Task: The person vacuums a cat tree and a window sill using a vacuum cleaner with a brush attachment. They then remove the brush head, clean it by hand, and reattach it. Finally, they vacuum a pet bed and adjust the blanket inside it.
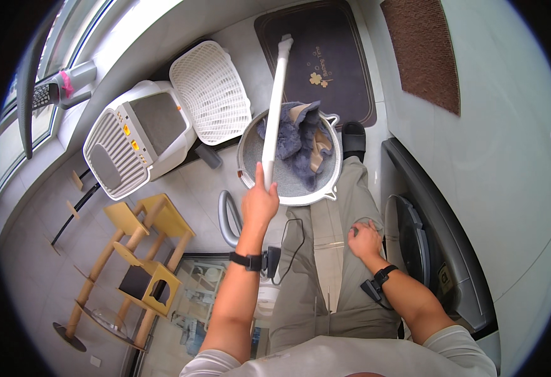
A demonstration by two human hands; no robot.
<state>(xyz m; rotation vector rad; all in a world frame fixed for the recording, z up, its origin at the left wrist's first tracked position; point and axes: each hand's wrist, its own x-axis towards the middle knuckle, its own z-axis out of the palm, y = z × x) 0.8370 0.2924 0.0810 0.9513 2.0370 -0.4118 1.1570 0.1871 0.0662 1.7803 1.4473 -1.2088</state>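
Observation:
My left hand (260, 202) grips the near end of a long white tube (275, 103), which looks like a vacuum wand. The tube passes over a round grey woven basket (252, 158) with a white rim and ear-shaped loops. Inside the basket lies a crumpled blue-grey plush cloth (287, 136) with a tan backing. The far end of the tube is above a dark bath mat (346, 42). My right hand (365, 239) rests on my right trouser leg with its fingers curled. A small dark spot shows by its thumb, too unclear to name.
At left stand a white and grey litter box (167, 158), a white perforated basket (212, 94) and a wooden cat tree (160, 294). A grey hose (223, 217) curves beside my left forearm. At right are a dark front-loading washing machine (445, 235) and a brown mat (423, 52).

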